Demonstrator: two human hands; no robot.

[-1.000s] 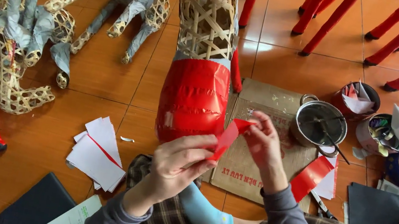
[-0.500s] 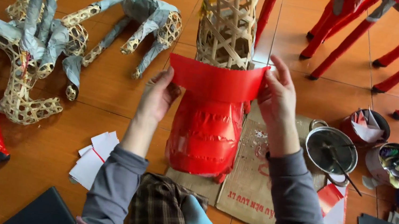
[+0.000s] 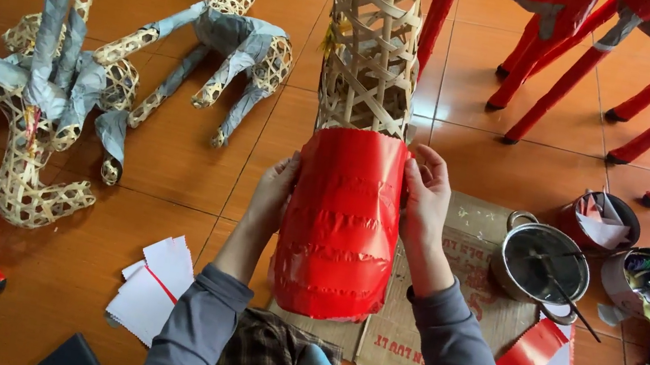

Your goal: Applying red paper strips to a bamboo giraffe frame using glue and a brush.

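Bamboo lattice frame (image 3: 371, 49) stands centre, running to 12 o'clock; we judge it light, springy, crushable | red paper wrap (image 3: 341, 220) thin, tearable | our left hand (image 3: 275, 192) at 9 and right hand (image 3: 426, 195) at 3, palms flat on wrap, best hold.

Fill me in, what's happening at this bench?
A person presses both hands, left hand and right hand, against the sides of a woven bamboo frame, smoothing red paper around its lower part. The upper lattice is bare. A metal pot sits beside the right hand, on cardboard.
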